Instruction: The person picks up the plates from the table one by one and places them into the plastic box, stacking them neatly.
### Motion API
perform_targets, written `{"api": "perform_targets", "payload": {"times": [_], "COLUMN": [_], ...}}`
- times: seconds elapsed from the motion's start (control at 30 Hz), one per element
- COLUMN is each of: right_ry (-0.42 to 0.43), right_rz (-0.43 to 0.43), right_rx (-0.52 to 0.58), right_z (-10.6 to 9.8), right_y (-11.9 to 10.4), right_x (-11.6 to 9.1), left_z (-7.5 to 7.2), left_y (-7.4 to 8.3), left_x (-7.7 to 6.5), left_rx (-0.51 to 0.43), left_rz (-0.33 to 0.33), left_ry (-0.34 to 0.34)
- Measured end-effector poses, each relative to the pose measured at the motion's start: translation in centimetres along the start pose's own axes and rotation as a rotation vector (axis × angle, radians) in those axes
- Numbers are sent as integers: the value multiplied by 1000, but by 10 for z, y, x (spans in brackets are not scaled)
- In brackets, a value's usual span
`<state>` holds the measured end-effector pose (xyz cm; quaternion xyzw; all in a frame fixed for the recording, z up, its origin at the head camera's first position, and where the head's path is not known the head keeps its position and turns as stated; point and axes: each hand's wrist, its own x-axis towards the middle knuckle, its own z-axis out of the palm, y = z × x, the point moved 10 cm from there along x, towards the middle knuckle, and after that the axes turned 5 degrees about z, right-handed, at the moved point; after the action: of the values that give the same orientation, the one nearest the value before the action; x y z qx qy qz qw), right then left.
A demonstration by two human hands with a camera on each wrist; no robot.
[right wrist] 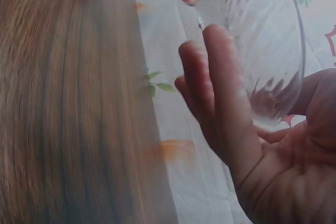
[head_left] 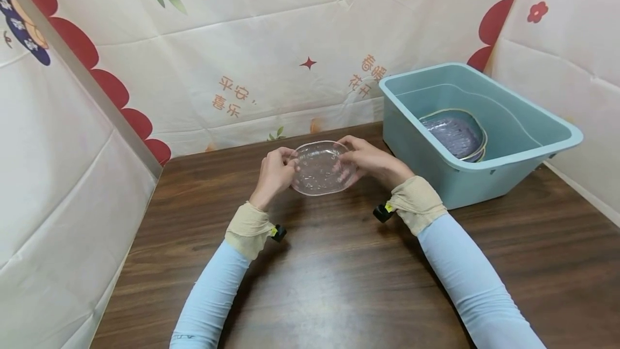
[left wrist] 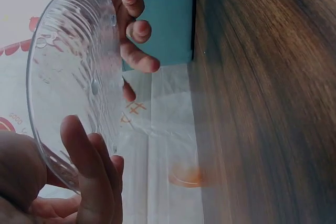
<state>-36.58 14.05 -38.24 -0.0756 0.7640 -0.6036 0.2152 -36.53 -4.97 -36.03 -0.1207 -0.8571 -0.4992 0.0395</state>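
A clear, shallow oval dish [head_left: 317, 171] with a rippled wall is held up between both hands over the far part of the table. My left hand [head_left: 274, 174] grips its left side, fingers along the outside in the left wrist view. At the opposite side my right hand [head_left: 375, 161] holds the dish, thumb at the rim and fingers spread against the underside. The right wrist view shows those fingers [right wrist: 223, 72] behind the see-through wall. Seen from the left wrist, the dish [left wrist: 73, 72] stands tilted, raised off the wood.
Right of the hands stands a light blue plastic tub [head_left: 426, 160]. Inside it lie gold-rimmed, purplish dishes [head_left: 455, 133], one upon another. The brown wooden table [head_left: 310, 284] runs back to a printed cloth [head_left: 290, 69] hanging behind, with more cloth at both sides.
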Motion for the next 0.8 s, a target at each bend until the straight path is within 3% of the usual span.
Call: {"api": "perform_targets", "payload": {"times": [0.13, 0.4, 0.6, 0.8], "right_ry": [-27, 8, 44, 97], "right_rz": [-13, -5, -6, -35], "right_rx": [55, 24, 19, 15], "right_z": [3, 1, -5, -18], "right_y": [-3, -2, -4, -12], "right_x": [1, 3, 3, -3], "left_z": [3, 5, 5, 8], "left_y": [2, 1, -2, -9], "left_x": [1, 3, 4, 3], "left_rx": [-4, -20, -128, -228], "left_rz": [13, 22, 25, -44], "left_ry": [-5, -11, -12, -41]}}
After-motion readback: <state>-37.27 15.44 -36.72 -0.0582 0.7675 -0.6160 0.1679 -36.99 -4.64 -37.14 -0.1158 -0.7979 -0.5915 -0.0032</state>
